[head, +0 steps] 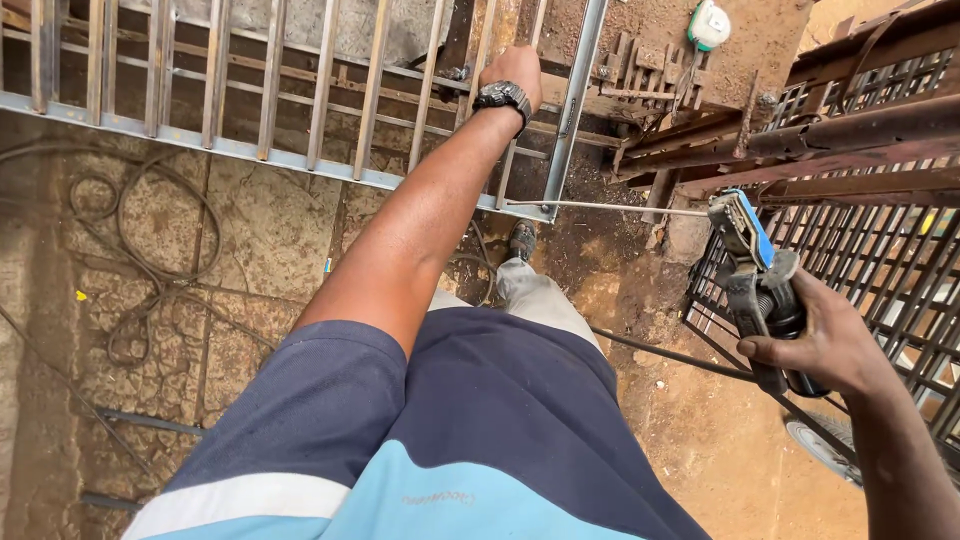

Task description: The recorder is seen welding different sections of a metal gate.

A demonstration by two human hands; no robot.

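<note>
My left hand (512, 70), with a black wristwatch (503, 97) on the wrist, reaches forward and grips an upright bar of a metal window grille (300, 160) that lies on the ground ahead. My right hand (825, 345) is closed around a blue and black welding electrode holder (752, 262) at the right. A thin electrode rod (600, 207) runs left from the holder, and its tip sits by the grille's near right corner. My shoe (522, 240) stands just below that corner.
Loose cables (140, 260) coil over the cracked paved ground at left. A rusty lattice grille (890, 260) and stacked rusty pipes (850, 130) fill the right side. A small white and green object (708, 22) lies on dirt at the top. A wheel (820, 440) shows at lower right.
</note>
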